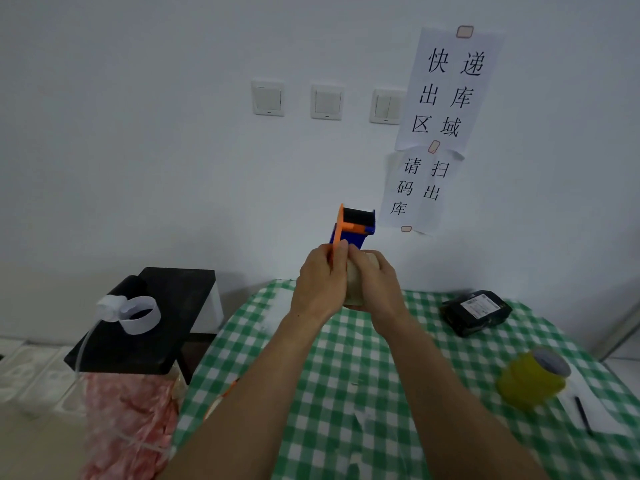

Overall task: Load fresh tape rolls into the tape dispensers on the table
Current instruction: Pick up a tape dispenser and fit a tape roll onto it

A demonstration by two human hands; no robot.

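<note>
Left hand (320, 282) grips the tape dispenser (354, 225); right hand (377, 285) clasps the tape roll (356, 291). Loading seems underway; next calls for pressing it home squarely.

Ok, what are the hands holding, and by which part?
Left hand pinches the tape dispenser by the lower edge of its orange side plate; right hand wraps round the outside of the beige tape roll.

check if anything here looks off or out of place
The lower paper notice hangs crooked and wrinkled. A loose white strip lies curled on the black stand left of the table.
</note>
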